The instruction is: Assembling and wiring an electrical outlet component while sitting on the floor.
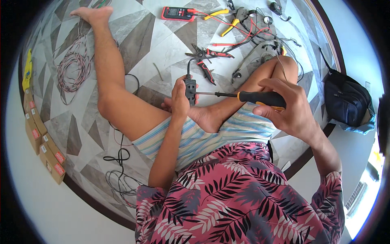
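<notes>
A small black power outlet block [190,87] with a cord out of its far end is gripped in my left hand [180,97], above my folded leg. My right hand [290,107] is closed around the black handle of a screwdriver [260,97] with orange trim. The screwdriver's long shaft points left, and its tip meets the outlet block's face; whether it sits in a screw is too small to tell. Just beyond the block, red-and-black pliers [207,72] lie spread on the floor, close to the cord [188,67].
A red multimeter [178,13] with leads, yellow-handled cutters [230,27] and tangled wires lie at the far side. Coiled wire [73,69] rests left of my outstretched leg. Cardboard boxes [42,138] line the left wall; a black bag [347,97] stands at right.
</notes>
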`<state>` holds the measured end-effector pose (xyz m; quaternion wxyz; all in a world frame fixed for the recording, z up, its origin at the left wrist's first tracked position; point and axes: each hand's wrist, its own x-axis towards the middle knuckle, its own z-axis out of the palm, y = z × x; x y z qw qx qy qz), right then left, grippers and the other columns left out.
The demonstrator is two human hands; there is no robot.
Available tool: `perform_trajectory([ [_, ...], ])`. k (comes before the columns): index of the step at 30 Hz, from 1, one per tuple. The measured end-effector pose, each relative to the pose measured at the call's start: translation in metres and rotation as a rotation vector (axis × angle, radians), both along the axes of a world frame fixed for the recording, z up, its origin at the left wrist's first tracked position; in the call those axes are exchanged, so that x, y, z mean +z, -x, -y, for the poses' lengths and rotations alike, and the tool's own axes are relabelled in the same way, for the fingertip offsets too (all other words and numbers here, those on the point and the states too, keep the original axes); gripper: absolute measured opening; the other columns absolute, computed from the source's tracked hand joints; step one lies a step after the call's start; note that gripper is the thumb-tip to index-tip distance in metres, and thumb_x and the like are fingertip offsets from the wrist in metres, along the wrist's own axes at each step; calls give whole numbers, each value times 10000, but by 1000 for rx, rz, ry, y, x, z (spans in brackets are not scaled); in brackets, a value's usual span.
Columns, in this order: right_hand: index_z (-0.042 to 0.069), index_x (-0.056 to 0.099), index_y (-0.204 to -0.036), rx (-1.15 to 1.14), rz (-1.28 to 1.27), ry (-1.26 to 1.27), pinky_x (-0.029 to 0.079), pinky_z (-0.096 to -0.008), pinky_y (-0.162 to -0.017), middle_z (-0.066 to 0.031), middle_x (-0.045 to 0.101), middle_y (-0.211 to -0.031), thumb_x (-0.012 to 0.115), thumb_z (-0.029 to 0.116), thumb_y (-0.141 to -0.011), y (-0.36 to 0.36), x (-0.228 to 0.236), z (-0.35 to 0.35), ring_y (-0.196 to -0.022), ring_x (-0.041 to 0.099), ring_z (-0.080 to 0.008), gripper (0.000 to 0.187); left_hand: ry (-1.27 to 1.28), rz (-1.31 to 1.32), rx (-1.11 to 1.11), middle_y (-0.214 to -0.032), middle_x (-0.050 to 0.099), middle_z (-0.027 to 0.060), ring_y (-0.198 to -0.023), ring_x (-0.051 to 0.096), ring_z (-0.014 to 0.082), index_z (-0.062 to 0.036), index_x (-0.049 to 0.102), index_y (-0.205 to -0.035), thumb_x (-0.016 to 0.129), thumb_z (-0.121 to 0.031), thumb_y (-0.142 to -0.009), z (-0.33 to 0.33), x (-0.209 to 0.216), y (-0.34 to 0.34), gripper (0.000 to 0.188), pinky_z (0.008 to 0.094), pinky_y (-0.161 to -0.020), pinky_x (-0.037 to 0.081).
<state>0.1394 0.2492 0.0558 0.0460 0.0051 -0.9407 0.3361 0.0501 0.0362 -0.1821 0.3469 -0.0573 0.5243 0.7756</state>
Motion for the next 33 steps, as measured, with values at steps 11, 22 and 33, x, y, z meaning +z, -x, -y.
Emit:
perform_trajectory([
  [11, -8, 566, -1034, 63, 261, -168, 485, -370, -580, -114, 625, -781, 813, 141, -729, -16, 9, -9, -645, 617, -282, 420, 13, 24, -56, -939, 615, 133, -586, 568, 169, -56, 513, -1259, 316, -364, -1044, 6, 3, -4, 424, 292, -481, 487],
  [22, 0, 564, -917, 75, -72, 134, 483, -330, -575, -121, 623, -755, 783, 131, -763, -12, 5, 1, -648, 651, -263, 299, 26, 34, -35, -956, 602, 122, -616, 568, 167, -42, 497, -1259, 322, -365, -1038, 3, 8, -2, 429, 299, -498, 493],
  [33, 12, 562, -999, 92, 148, 19, 504, -363, -642, -116, 647, -825, 817, 205, -739, -11, 22, -1, -729, 649, -298, 412, -98, 114, -27, -977, 613, 135, -645, 589, 193, -59, 501, -1270, 334, -375, -1032, 5, 3, 2, 429, 329, -532, 509],
])
